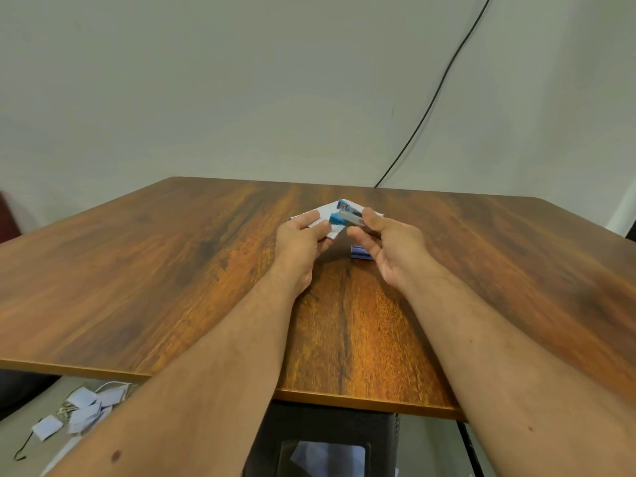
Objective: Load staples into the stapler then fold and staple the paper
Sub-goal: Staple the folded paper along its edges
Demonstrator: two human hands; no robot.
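Here, a wooden bench (pixel 172 270) carried the work, set against a pale wall down which a black cable (pixel 437 87) ran from about one o'clock. Both bare forearms reached in from six o'clock and met just past the bench's middle. The left hand (pixel 303 242) pinched the white paper (pixel 321 215) between thumb and fingers, apparently to keep it lifted and steady. The right hand (pixel 389 246), at about three o'clock of the left, held the blue stapler (pixel 346 215) in a curled grip by its rear end; the nose pointed toward nine o'clock over the paper, seemingly lined up to bite. A small blue-and-white box (pixel 359 253), likely staples, lay on the bench just below the right hand's fingers. Folded white scraps (pixel 82 407) littered the floor at seven o'clock.
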